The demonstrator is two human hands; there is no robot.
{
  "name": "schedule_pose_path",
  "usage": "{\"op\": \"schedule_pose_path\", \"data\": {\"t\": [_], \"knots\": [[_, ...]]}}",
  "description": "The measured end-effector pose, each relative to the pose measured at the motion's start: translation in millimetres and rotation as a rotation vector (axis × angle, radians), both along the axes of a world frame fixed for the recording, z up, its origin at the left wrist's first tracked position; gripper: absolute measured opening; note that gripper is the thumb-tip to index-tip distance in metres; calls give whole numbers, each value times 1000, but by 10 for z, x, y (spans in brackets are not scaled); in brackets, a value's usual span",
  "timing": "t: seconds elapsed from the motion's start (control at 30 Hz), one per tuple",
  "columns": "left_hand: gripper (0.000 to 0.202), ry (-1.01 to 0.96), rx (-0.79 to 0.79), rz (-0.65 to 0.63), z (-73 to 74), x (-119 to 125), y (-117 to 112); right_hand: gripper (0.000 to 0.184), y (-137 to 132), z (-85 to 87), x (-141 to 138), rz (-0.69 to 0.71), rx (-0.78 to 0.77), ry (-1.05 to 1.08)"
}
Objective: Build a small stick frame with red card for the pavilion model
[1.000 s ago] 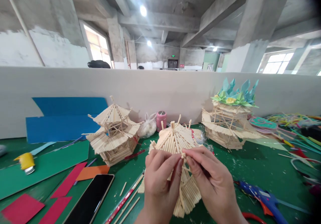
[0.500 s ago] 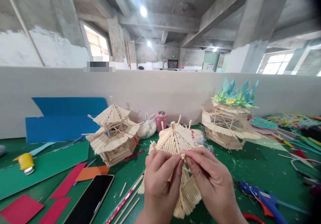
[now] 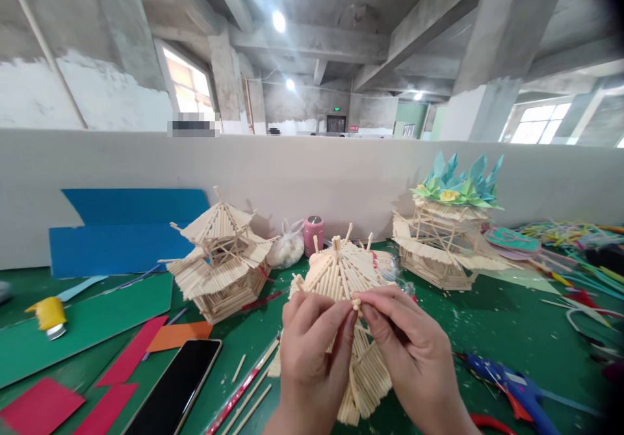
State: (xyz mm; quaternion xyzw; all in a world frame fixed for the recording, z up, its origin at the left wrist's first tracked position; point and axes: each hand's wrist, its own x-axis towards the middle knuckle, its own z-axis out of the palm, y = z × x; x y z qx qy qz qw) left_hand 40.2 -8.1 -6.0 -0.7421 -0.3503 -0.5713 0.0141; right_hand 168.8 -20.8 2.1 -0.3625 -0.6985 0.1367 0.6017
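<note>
A pagoda model of pale wooden sticks [image 3: 341, 272] stands in front of me on the green table [image 3: 487, 331]. Both hands are closed in a pinch at the front edge of its upper roof. My left hand [image 3: 312, 350] and my right hand [image 3: 409, 350] meet fingertip to fingertip on a short stick end [image 3: 356, 303] that juts from the roof. The lower part of the model shows between my wrists.
A second stick pagoda [image 3: 219, 259] stands at the left, a third with paper flowers [image 3: 448, 233] at the right. A black phone [image 3: 178, 386], red and orange paper pieces [image 3: 131, 357], loose sticks [image 3: 251, 396], a blue glue gun [image 3: 507, 383] and a pink jar [image 3: 313, 232] lie around.
</note>
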Motion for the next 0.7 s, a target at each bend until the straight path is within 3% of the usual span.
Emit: {"op": "schedule_pose_path", "data": {"t": [0.7], "knots": [[21,4,11,-4,-1,5,3,22,7,-1,-28,-48,23,-25]]}}
